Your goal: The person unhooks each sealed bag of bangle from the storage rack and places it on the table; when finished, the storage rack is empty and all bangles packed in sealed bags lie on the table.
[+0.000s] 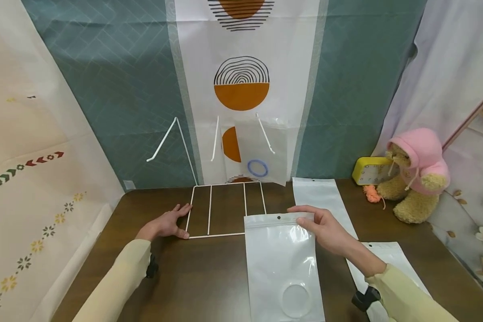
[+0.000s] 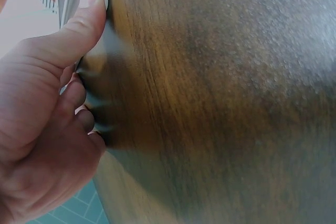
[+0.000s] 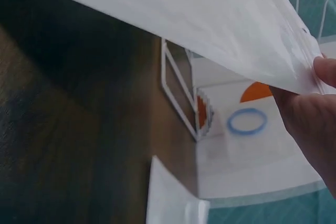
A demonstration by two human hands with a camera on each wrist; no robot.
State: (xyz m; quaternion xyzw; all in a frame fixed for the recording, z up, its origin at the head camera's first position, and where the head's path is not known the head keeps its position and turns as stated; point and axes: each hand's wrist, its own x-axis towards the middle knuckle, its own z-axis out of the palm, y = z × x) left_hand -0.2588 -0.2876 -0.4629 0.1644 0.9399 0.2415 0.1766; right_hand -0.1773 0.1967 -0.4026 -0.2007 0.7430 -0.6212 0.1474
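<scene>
Pinches a white pouch (image 1: 279, 259) at its top right with the right grip (image 1: 324, 228), thumb and fingers clamped on it; spreads it leftward and nearer from there. Rests the left grip (image 1: 170, 224), fingers and thumb apart, against the near left corner of a white wire rack (image 1: 217, 235). Has, beyond and between both grips, a clear pouch (image 1: 275, 147) with a blue ring (image 1: 249, 168) hanging at the rack; has white pouches (image 1: 318, 197) on the worktop (image 1: 197, 281), just beyond and right of the right grip.

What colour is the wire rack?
The rack is white, and that shows best in the head view.
</scene>
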